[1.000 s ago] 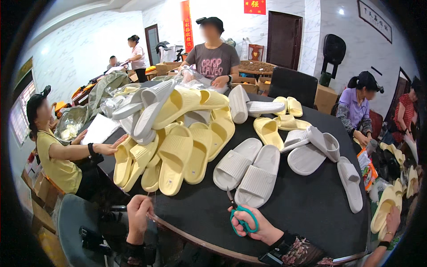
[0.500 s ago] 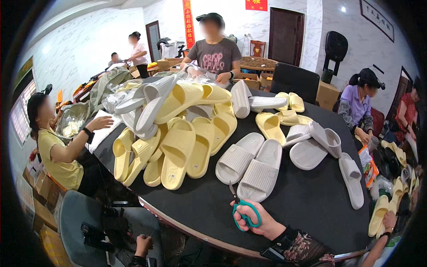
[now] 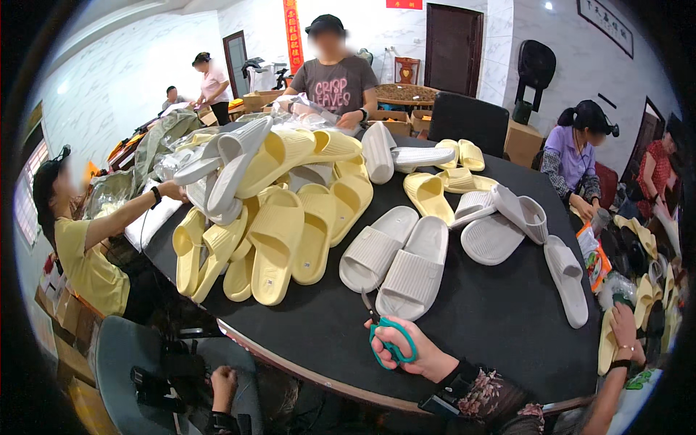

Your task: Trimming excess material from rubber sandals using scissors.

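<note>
My right hand (image 3: 417, 351) is closed around the teal handles of a pair of scissors (image 3: 375, 335) at the table's near edge. Their dark blade points up and slightly left, close to a pair of light grey slide sandals (image 3: 413, 272). Down at the lower left, my left hand (image 3: 223, 383) is curled into a fist beside the grey chair, below the tabletop, with nothing visible in it. A heap of pale yellow slides (image 3: 277, 250) and grey slides (image 3: 243, 163) covers the table's left part. More grey slides (image 3: 493, 239) lie to the right.
A grey chair (image 3: 127, 355) stands left of my left hand. A person in yellow reaches toward the heap; another stands across the black table (image 3: 319, 341). On the right, people sit by more slides (image 3: 644, 297). A black chair (image 3: 467, 127) is at the far side.
The view has shifted slightly, so the slides sit lower left in the picture. The person in yellow has reached in to the heap's edge. My right hand still grips the scissors.
</note>
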{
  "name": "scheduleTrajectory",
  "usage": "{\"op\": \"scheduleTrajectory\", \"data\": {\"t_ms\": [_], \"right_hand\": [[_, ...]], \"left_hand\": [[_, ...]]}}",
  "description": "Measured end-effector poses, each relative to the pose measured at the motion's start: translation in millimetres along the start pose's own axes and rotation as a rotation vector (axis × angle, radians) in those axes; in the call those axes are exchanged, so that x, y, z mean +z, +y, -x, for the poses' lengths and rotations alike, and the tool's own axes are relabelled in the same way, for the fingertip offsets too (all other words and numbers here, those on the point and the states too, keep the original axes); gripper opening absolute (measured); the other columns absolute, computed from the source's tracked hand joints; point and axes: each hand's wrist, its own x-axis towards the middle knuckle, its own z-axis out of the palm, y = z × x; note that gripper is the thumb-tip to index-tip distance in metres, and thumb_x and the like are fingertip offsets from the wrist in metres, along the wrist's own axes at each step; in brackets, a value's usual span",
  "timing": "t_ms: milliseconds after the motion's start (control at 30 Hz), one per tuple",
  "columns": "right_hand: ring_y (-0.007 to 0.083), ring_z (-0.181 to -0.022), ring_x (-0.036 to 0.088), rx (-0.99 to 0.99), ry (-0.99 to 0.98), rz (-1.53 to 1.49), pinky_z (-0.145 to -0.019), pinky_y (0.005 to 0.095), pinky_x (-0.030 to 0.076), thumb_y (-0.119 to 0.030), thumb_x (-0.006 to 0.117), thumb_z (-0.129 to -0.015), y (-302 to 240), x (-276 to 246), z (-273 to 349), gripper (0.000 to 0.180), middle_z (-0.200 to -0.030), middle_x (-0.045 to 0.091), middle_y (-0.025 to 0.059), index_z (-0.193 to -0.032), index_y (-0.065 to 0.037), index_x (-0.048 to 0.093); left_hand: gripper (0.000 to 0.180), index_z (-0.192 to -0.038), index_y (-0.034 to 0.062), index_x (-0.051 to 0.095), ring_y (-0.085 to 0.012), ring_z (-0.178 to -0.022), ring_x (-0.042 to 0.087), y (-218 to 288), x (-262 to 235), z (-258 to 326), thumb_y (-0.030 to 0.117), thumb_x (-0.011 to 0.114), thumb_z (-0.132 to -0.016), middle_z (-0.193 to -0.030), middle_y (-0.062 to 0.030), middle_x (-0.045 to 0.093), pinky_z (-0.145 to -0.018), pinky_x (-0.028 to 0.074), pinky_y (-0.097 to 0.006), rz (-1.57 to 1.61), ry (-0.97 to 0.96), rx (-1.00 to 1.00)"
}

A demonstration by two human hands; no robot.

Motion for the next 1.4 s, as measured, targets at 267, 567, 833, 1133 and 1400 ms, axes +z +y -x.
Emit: {"op": "scheduleTrajectory", "data": {"t_ms": [267, 567, 833, 1133, 1400], "right_hand": [[0.0086, -0.052, 0.051, -0.027, -0.031, -0.013, -0.04, 0.0214, 0.039, -0.019, 0.059, -0.09, 4.0, -0.5, 1.9, 0.03, -0.071, 0.055, 0.0037, -0.111, -0.001, 0.049], [0.0075, -0.053, 0.053, -0.429, 0.166, 0.183, -0.042, 0.0209, 0.043, -0.012, 0.058, -0.088, -2.3, 8.1, 8.0, 0.033, -0.073, 0.055, 0.0049, -0.117, -0.002, 0.047], [0.0078, -0.055, 0.053, -0.542, 0.243, 0.091, -0.042, 0.0215, 0.043, -0.013, 0.058, -0.088, 0.5, 1.1, 7.8, 0.034, -0.075, 0.055, 0.0062, -0.119, -0.002, 0.046], [0.0082, -0.052, 0.053, -0.809, 0.384, 0.116, -0.041, 0.0208, 0.043, -0.012, 0.058, -0.088, -43.0, 4.6, 35.5, 0.03, -0.075, 0.056, 0.0056, -0.114, -0.001, 0.047], [0.0102, -0.051, 0.05, -0.89, 0.477, -0.012, -0.041, 0.0231, 0.042, -0.017, 0.058, -0.088, -53.3, -14.8, 50.3, 0.028, -0.071, 0.054, 0.0051, -0.112, -0.005, 0.05]], "left_hand": [[0.024, -0.063, -0.0034, 0.061, -0.0097, -0.049, 0.053, 210.1, -91.5, -6.2, 0.009, 0.055, -0.084, -0.052, -0.0058, 0.055, -0.047, 0.041, -0.023, 0.228, -0.07, 0.236], [0.022, -0.098, -0.0029, 0.061, -0.0206, -0.075, 0.062, 370.4, -69.5, -7.2, 0.008, 0.066, -0.08, -0.084, -0.0117, 0.062, -0.07, 0.049, -0.028, 0.268, -0.341, 0.847], [0.061, -0.128, 0.0055, 0.048, -0.0343, -0.12, 0.046, 463.0, 36.7, -52.1, 0.026, 0.072, -0.076, -0.122, -0.0178, 0.054, -0.098, 0.038, -0.04, 0.068, -0.409, 1.303], [0.053, -0.117, 0.0094, 0.059, -0.0295, -0.097, 0.059, 528.7, 94.8, -79.1, 0.033, 0.072, -0.071, -0.102, -0.0151, 0.063, -0.086, 0.045, -0.039, -0.315, -0.749, 1.345], [0.023, -0.091, 0.0031, 0.065, -0.0123, -0.052, 0.058, 539.1, 95.1, -52.0, 0.023, 0.065, -0.079, -0.066, -0.0047, 0.063, -0.052, 0.048, -0.028, -0.109, -1.028, 1.035]]}}
